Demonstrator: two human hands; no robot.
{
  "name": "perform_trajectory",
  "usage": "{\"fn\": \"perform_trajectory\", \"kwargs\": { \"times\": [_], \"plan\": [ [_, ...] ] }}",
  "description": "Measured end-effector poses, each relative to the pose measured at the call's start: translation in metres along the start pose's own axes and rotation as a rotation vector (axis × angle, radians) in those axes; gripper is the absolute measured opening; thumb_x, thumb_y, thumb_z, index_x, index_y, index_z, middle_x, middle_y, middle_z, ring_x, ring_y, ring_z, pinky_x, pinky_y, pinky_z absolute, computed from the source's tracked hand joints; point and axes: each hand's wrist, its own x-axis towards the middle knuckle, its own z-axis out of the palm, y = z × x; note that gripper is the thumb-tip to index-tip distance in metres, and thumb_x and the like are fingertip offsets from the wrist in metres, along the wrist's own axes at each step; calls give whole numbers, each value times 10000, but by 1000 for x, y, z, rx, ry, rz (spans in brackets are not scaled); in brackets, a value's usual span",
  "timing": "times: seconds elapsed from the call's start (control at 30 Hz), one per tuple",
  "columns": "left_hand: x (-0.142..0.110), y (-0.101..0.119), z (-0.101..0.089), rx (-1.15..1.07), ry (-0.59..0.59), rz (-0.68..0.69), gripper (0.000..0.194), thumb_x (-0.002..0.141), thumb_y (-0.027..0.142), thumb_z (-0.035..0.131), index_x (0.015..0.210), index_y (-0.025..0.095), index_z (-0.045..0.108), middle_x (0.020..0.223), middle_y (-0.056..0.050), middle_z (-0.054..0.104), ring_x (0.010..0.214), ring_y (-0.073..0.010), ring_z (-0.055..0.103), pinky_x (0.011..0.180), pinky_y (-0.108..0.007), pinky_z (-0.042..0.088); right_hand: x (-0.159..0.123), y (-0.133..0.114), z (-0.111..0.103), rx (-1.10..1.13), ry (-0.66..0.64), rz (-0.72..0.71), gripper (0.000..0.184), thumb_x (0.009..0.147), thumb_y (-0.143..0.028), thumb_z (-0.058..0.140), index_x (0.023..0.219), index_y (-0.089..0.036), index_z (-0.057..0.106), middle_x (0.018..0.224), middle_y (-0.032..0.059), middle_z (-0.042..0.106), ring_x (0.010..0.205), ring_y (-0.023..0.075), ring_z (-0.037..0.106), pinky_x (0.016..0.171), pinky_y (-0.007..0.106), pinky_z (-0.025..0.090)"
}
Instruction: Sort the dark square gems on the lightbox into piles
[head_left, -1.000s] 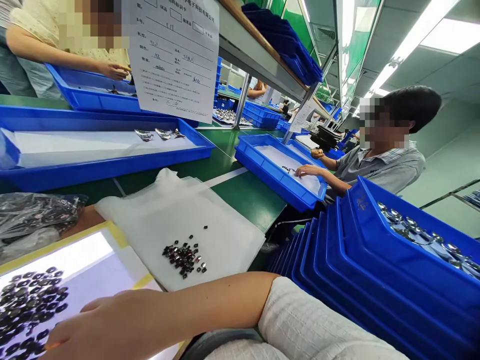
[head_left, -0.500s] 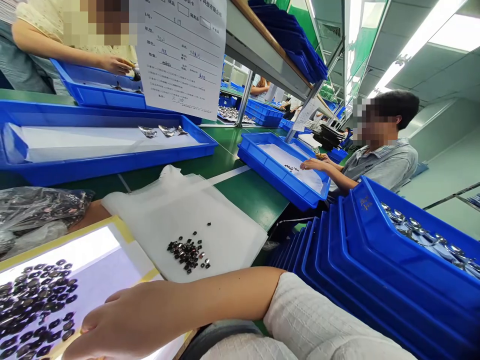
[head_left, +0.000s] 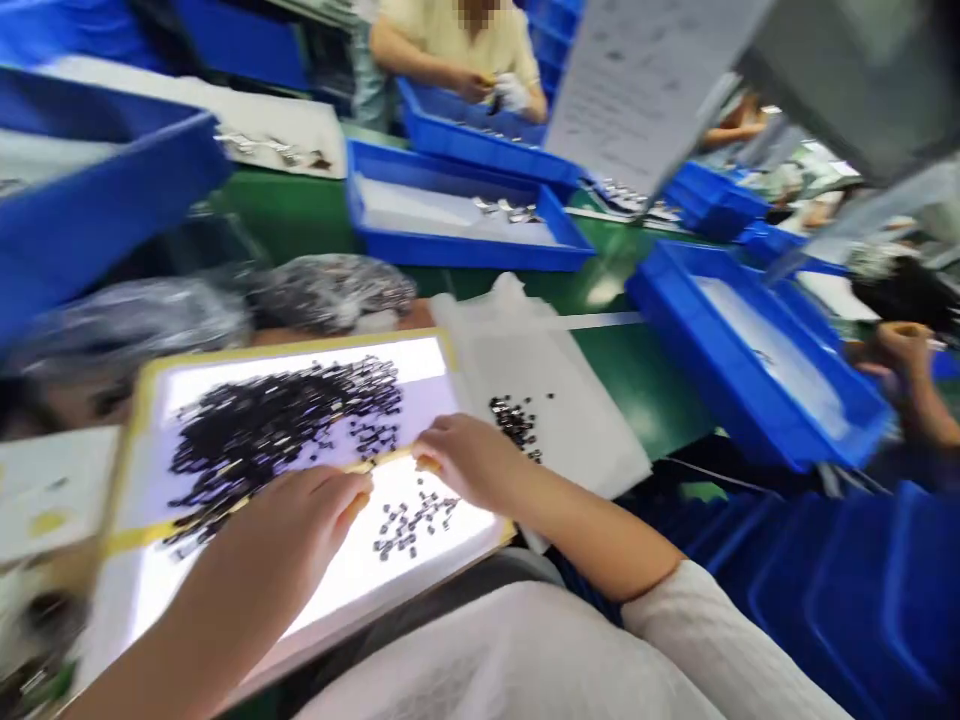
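A lit white panel (head_left: 337,590) with yellow taped edges lies before me. Many small dark pieces (head_left: 255,420) are heaped over its far half, and a looser group of them (head_left: 412,525) lies on the near half. My left hand (head_left: 292,530) is over the panel's middle, fingers curled in and pressed together. Close by on the right, my right hand (head_left: 476,460) is also closed, thumb and fingers pinched near the yellow strip across the panel. Whatever either hand pinches is blurred or hidden. Another small pile of dark pieces (head_left: 514,420) sits just beyond my right hand.
That pile rests on a white sheet (head_left: 592,430) right of the panel. Clear plastic bags (head_left: 330,290) lie behind the panel. Blue trays stand at the left (head_left: 172,160), back (head_left: 465,245) and right (head_left: 750,380), with stacked blue trays (head_left: 847,570) at lower right. Co-workers sit across and rightward.
My view has swung left and down, bringing the whole panel and my left hand into sight. My right hand now shows near the panel's right middle.
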Motion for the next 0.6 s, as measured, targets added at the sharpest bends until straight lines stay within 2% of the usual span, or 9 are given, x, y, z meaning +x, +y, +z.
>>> {"fn": "perform_trajectory", "kwargs": {
  "times": [0.03, 0.17, 0.33, 0.5, 0.6],
  "plan": [
    [-3, 2, -1, 22, -68, -14, 240, 1025, 222, 460, 889, 209, 658, 923, -73, 729, 841, -267, 663, 753, -440, 544, 0, 1, 0, 17, -20, -32, 132, 1004, -136, 591, 1000, -138, 724, 967, 107, 703, 911, 210, 621, 775, 329, 457],
    [0, 10, -9, 6, -85, -26, 242, 1024, 223, 439, 959, 195, 671, 920, -81, 716, 848, -252, 669, 739, -403, 549, 0, 2, -6, 110, -86, -172, 157, 919, -37, 666, 994, -159, 732, 1000, 79, 708, 921, 187, 621, 799, 304, 478],
    [3, 4, -27, 162, 31, -89, 209, 996, 159, 460, 987, 175, 668, 880, -94, 689, 845, -288, 640, 759, -452, 539, 13, -6, 1, 25, 70, -192, 191, 955, -57, 639, 1070, -176, 735, 1002, 70, 691, 928, 202, 589, 804, 335, 480],
    [-1, 2, -26, 226, -22, -100, 174, 939, 107, 538, 1021, 160, 681, 918, -105, 691, 884, -312, 632, 775, -479, 548, 28, -14, 17, -104, 51, -219, 156, 1013, -126, 586, 1054, -163, 732, 980, 79, 687, 934, 223, 565, 773, 347, 466],
    [-6, 7, -25, 237, -45, -103, 170, 917, 84, 560, 1021, 154, 676, 935, -106, 684, 878, -304, 632, 774, -476, 556, 23, -13, 10, -41, 29, -174, 131, 997, -105, 602, 999, -158, 722, 976, 74, 690, 939, 214, 576, 785, 338, 474]
  ]
}}
